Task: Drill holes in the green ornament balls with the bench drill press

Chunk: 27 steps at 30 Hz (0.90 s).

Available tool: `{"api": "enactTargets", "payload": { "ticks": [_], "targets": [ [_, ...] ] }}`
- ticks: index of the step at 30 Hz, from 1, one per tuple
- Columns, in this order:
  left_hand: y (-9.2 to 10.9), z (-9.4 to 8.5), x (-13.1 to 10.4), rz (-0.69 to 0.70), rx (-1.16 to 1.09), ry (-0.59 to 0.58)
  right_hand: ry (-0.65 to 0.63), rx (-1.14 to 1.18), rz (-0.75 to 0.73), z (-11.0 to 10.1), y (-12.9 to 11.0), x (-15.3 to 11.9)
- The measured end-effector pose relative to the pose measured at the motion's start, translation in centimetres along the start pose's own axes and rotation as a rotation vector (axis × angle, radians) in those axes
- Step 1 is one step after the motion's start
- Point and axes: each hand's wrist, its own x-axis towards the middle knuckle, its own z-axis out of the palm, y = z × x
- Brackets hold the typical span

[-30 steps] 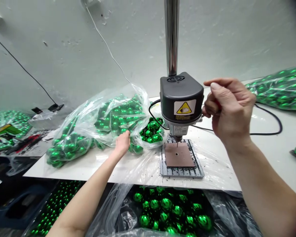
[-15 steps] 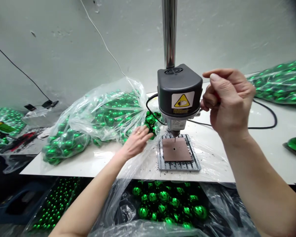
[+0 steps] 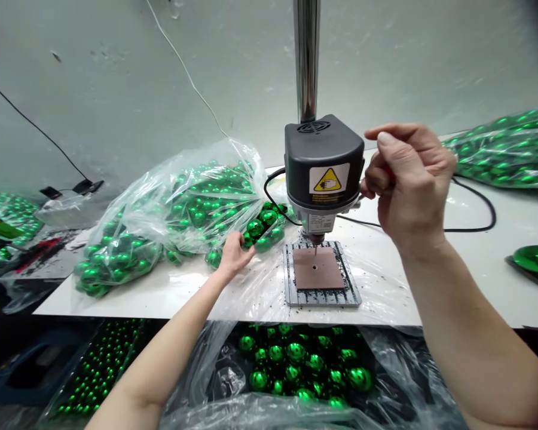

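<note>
My left hand (image 3: pixel 235 253) is at the mouth of a clear plastic bag (image 3: pixel 137 221) full of shiny green balls. Its thumb stands apart from the bent fingers, beside the loose green balls (image 3: pixel 255 227); the fingertips are partly hidden. My right hand (image 3: pixel 410 179) is curled at the right side of a small black drill press (image 3: pixel 325 158), closed around its lever, which is mostly hidden. Below the drill bit (image 3: pixel 315 251), a brown square board (image 3: pixel 320 278) with one hole lies on the grey slotted base plate (image 3: pixel 291 297).
Another bag of green balls (image 3: pixel 511 149) lies at the back right, near a black cable (image 3: pixel 493 218). At the right edge is a large green shiny piece (image 3: pixel 535 258). More green balls (image 3: pixel 296 352) sit in plastic below the table edge. Dark shavings surround the base plate.
My left hand has drawn back left and slightly down from the bag mouth, where more green balls now show. My right hand keeps its place at the drill press; the view shifted slightly.
</note>
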Motion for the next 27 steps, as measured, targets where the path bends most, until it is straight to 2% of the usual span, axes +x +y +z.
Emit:
{"api": "enactTargets", "payload": {
  "ticks": [2,3,6,8,12,15,18,20,23,25,27],
  "targets": [
    [1.3,0.1,1.2,-0.127,-0.154,0.133,0.003,-0.001,0.006,0.1,-0.1,-0.1],
    [1.9,0.3,1.7,-0.129,-0.207,0.158,0.004,0.0,0.008,0.1,-0.1,-0.1],
    [3.7,1.3,2.7,-0.068,-0.221,0.058,0.008,-0.01,0.011,0.1,-0.2,-0.1],
    [4.3,2.1,3.2,-0.109,-0.144,-0.02,0.013,-0.03,0.017,0.0,-0.1,0.0],
    [4.2,3.7,3.8,-0.218,-0.044,0.015,-0.006,-0.047,0.018,-0.1,0.1,0.0],
    [3.6,4.7,4.2,-0.189,-0.065,0.049,-0.015,-0.038,-0.004,0.0,0.0,0.0],
    [3.0,5.2,4.4,-0.164,-0.205,0.13,-0.015,-0.037,0.004,0.1,-0.1,0.0],
    [2.7,5.0,4.6,-0.156,-0.304,0.201,-0.018,-0.039,0.012,0.0,-0.1,0.0],
    [2.7,4.0,4.9,-0.172,-0.374,0.221,-0.017,-0.049,0.011,0.0,0.0,0.0],
    [3.2,2.8,5.0,-0.256,-0.439,0.237,-0.017,-0.053,0.002,-0.1,0.1,0.0],
    [4.0,1.2,4.9,-0.362,-0.62,0.298,-0.018,-0.044,-0.009,-0.1,0.1,0.0]
  ]
}}
